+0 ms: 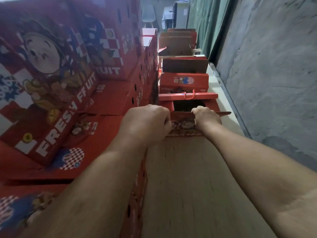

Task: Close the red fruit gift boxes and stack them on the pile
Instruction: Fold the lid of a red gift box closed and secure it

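Gripping box flap [181,115], both fists curled

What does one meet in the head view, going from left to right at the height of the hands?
Stacked boxes → left hand → open box → right hand → ledge → wall.

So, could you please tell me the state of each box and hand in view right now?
Nearest box: open, flaps not yet folded shut.
Left hand: grips the box's near edge.
Right hand: grips the same edge.
Boxes behind: open, flaps up.
Pile of boxes: closed, stacked on the left.
Rope handle: loose on a flap.
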Demonstrator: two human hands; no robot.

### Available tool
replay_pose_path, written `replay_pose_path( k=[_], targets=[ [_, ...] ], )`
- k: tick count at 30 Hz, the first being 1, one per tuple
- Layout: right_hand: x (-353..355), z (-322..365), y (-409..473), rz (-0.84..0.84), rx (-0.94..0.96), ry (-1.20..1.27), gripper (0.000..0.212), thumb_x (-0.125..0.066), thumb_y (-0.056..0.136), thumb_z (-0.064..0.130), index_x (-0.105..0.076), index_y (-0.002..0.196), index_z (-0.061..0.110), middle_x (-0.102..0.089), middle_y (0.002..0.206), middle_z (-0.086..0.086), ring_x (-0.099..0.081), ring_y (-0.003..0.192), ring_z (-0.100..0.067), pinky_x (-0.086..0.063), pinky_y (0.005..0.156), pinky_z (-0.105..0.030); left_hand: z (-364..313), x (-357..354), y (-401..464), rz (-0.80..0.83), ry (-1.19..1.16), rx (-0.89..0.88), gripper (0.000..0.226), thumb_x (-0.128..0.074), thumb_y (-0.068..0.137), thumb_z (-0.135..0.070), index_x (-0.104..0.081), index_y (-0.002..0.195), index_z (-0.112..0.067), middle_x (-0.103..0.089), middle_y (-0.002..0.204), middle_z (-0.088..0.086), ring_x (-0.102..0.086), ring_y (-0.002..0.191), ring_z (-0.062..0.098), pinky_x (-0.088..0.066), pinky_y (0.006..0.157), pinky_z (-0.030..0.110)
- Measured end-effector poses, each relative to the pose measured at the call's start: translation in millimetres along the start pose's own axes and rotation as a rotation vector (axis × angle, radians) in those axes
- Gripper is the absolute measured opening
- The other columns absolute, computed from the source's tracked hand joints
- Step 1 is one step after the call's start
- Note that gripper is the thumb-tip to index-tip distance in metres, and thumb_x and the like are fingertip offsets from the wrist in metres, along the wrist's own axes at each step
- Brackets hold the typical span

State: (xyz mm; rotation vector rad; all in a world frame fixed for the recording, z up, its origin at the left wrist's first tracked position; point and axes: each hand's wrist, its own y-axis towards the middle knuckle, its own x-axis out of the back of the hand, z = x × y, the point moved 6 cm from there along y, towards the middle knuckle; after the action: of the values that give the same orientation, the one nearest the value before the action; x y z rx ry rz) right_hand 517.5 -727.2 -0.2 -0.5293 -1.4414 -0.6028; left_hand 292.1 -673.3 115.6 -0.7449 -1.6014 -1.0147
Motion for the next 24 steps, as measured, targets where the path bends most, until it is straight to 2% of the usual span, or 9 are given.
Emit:
replay_pose_path(
  k=[4, 7, 10, 12, 15, 17, 19, 22, 24],
  targets=[
    [2, -40, -70, 0.092, 0.113, -0.029, 0.029, -0.048, 0.092, 0.000, -0.063, 0.105, 0.021, -0.059, 0.108, -0.001, -0.065, 0.102, -0.034, -0.052, 0.078, -0.040, -7, 1, -2, 0.080, 0.095, -0.022, 0.022, -0.049, 0.096, -0.039, -0.068, 0.093, -0.028, -0.067, 0.090, -0.008, -0.066, 0.077, 0.019, -0.057, 0.066, 0.036],
    [16, -70, -129, 0.140, 0.228, -0.046, 0.025, -0.052, 0.098, 0.004, -0.065, 0.107, 0.024, -0.059, 0.108, 0.004, -0.065, 0.100, -0.026, -0.040, 0.064, -0.030, -16, 4, -7, 0.137, 0.114, -0.070, 0.018, -0.050, 0.096, -0.036, -0.064, 0.091, -0.027, -0.067, 0.096, -0.007, -0.065, 0.082, 0.022, -0.056, 0.070, 0.036],
    [36, -88, -183, 0.214, 0.367, -0.127, 0.017, -0.055, 0.101, 0.012, -0.064, 0.109, 0.023, -0.059, 0.111, 0.005, -0.065, 0.100, -0.021, -0.038, 0.070, -0.027, -32, 5, -18, 0.209, 0.145, -0.184, 0.015, -0.052, 0.097, -0.032, -0.061, 0.086, -0.027, -0.066, 0.099, -0.010, -0.062, 0.083, 0.018, -0.055, 0.074, 0.035],
    [47, -102, -224, 0.229, 0.411, -0.126, 0.009, -0.056, 0.101, 0.021, -0.064, 0.105, 0.021, -0.058, 0.113, 0.004, -0.063, 0.100, -0.020, -0.039, 0.073, -0.023, -45, -3, -27, 0.336, 0.108, -0.264, 0.017, -0.053, 0.101, -0.036, -0.070, 0.104, -0.033, -0.069, 0.112, -0.012, -0.064, 0.098, 0.014, -0.052, 0.088, 0.035],
    [47, -136, -284, 0.133, 0.106, 0.159, 0.021, -0.064, 0.095, 0.033, -0.066, 0.116, 0.030, -0.048, 0.141, 0.007, -0.058, 0.123, -0.019, -0.051, 0.098, -0.038, -78, -31, -52, 0.733, -0.122, -0.252, 0.047, -0.059, 0.101, -0.051, -0.058, 0.142, -0.028, -0.064, 0.135, -0.005, -0.061, 0.119, 0.017, -0.048, 0.098, 0.031],
    [31, -146, -330, -0.011, -0.258, 0.610, 0.046, -0.065, 0.099, 0.029, -0.054, 0.143, 0.039, -0.023, 0.166, 0.001, -0.033, 0.149, -0.016, -0.031, 0.120, -0.037, -105, -55, -69, 0.838, -0.113, -0.244, 0.070, -0.058, 0.099, -0.061, -0.040, 0.157, -0.024, -0.056, 0.149, 0.001, -0.057, 0.131, 0.023, -0.045, 0.105, 0.034],
    [2, -125, -373, -0.133, -0.552, 1.114, 0.057, -0.062, 0.103, 0.033, -0.032, 0.147, 0.055, -0.012, 0.171, 0.002, -0.022, 0.150, -0.007, -0.019, 0.120, -0.029, -132, -81, -85, 0.896, -0.122, -0.196, 0.090, -0.051, 0.097, -0.071, -0.017, 0.165, -0.023, -0.041, 0.163, 0.006, -0.043, 0.147, 0.028, -0.035, 0.119, 0.042],
    [-47, -92, -406, -0.103, -0.970, 1.696, 0.075, -0.061, 0.095, 0.057, -0.026, 0.159, 0.041, -0.028, 0.168, -0.001, -0.037, 0.149, -0.020, -0.035, 0.119, -0.051, -169, -115, -104, 0.985, -0.344, -0.015, 0.096, -0.049, 0.098, -0.069, 0.001, 0.166, -0.023, -0.032, 0.167, 0.009, -0.036, 0.151, 0.030, -0.028, 0.122, 0.041],
    [-52, -79, -400, -0.035, -0.965, 1.902, 0.069, -0.060, 0.093, 0.059, -0.044, 0.152, 0.028, -0.060, 0.145, -0.014, -0.063, 0.127, -0.034, -0.053, 0.102, -0.058, -185, -131, -119, 0.862, -0.562, 0.121, 0.093, -0.056, 0.100, -0.058, 0.000, 0.166, -0.024, -0.042, 0.160, 0.012, -0.047, 0.142, 0.031, -0.035, 0.118, 0.038]
  ],
)
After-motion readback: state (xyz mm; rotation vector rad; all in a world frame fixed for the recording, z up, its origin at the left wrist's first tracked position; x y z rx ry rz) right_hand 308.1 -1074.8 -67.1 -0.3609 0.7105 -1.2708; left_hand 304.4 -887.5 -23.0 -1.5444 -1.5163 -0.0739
